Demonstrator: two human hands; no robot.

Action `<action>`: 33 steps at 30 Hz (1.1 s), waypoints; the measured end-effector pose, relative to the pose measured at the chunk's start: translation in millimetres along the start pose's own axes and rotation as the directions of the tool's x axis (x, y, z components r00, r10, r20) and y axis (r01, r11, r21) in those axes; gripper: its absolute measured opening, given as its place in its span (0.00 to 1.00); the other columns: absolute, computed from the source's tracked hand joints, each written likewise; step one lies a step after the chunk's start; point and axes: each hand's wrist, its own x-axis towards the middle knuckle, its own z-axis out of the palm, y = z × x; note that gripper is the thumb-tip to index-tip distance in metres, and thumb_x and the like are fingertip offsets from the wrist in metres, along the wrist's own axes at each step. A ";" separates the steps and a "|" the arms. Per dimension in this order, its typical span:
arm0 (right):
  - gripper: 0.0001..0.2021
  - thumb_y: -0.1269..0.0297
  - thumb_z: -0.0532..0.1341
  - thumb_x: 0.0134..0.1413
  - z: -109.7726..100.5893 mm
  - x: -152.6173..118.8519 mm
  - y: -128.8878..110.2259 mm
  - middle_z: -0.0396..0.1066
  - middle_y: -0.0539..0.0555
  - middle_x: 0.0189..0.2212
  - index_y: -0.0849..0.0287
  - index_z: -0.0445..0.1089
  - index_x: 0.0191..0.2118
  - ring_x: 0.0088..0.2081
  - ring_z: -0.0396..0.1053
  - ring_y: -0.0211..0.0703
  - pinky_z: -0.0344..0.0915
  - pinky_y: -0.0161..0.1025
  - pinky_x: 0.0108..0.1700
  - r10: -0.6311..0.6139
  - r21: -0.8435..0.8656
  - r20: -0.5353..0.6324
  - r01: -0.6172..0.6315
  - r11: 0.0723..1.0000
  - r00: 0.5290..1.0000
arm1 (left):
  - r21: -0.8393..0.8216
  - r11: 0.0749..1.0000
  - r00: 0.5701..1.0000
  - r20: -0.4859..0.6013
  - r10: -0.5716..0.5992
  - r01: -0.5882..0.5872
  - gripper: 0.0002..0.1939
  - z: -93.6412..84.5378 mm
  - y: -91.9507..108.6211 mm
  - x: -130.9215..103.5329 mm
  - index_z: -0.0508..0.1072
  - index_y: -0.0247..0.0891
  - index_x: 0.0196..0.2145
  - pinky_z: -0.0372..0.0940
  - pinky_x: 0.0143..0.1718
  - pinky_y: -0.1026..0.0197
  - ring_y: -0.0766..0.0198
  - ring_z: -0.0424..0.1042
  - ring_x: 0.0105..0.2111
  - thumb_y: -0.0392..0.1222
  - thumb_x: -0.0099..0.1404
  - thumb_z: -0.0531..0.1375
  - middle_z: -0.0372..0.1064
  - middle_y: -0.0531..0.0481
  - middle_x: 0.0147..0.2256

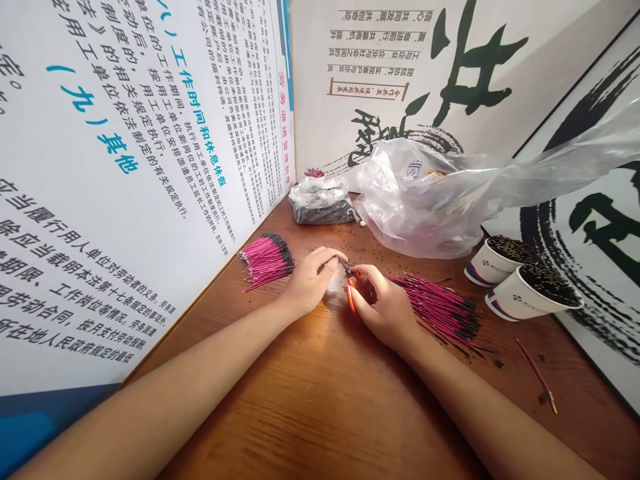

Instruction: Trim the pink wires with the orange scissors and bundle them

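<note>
My right hand (383, 300) is closed around orange-handled pliers (351, 283) near the middle of the table. The tips of the pliers meet a small dark piece at the fingertips of my left hand (313, 277), which is pinched closed; the piece is too small to name. Left of my left hand lies a bundle of pink wires with black ends (269, 260). A larger pile of pink and black wires (440, 307) spreads out beside my right hand, partly hidden by it.
Two paper cups, a rear one (493, 270) and a front one (520, 303), hold small dark pieces. A clear plastic bag (425, 200) and a packet of black items (323, 205) stand behind. One wire (537, 375) lies at right. Printed boards enclose the wooden table (300, 400).
</note>
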 end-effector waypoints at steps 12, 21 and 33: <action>0.11 0.63 0.56 0.59 -1.2 0.5 0.2 0.73 0.50 0.29 0.57 0.67 0.47 0.27 0.69 0.41 0.59 0.35 0.30 0.000 -0.003 -0.008 0.000 1.000 1.000 | -0.005 1.000 1.000 -0.016 -0.012 0.012 0.13 0.4 -0.2 1.3 0.75 0.38 0.41 0.63 0.51 0.57 0.60 0.71 0.45 0.39 0.70 0.50 0.73 0.47 0.40; 0.12 0.63 0.56 0.58 -1.7 -0.3 -0.3 0.74 0.51 0.29 0.56 0.67 0.47 0.27 0.69 0.41 0.60 0.35 0.30 0.000 -0.005 0.024 0.001 1.000 1.000 | -0.006 1.000 1.000 -0.003 -0.029 0.029 0.14 -0.4 1.3 0.5 0.75 0.38 0.42 0.63 0.50 0.57 0.60 0.70 0.45 0.37 0.69 0.50 0.72 0.47 0.41; 0.11 0.62 0.55 0.62 -2.8 0.3 -0.4 0.74 0.51 0.31 0.56 0.66 0.47 0.30 0.70 0.42 0.60 0.35 0.32 0.003 0.006 0.044 -0.003 1.000 0.999 | -0.021 0.999 0.999 -0.017 -0.030 0.029 0.13 0.1 1.8 1.1 0.75 0.37 0.41 0.63 0.52 0.57 0.60 0.71 0.45 0.39 0.69 0.51 0.73 0.47 0.40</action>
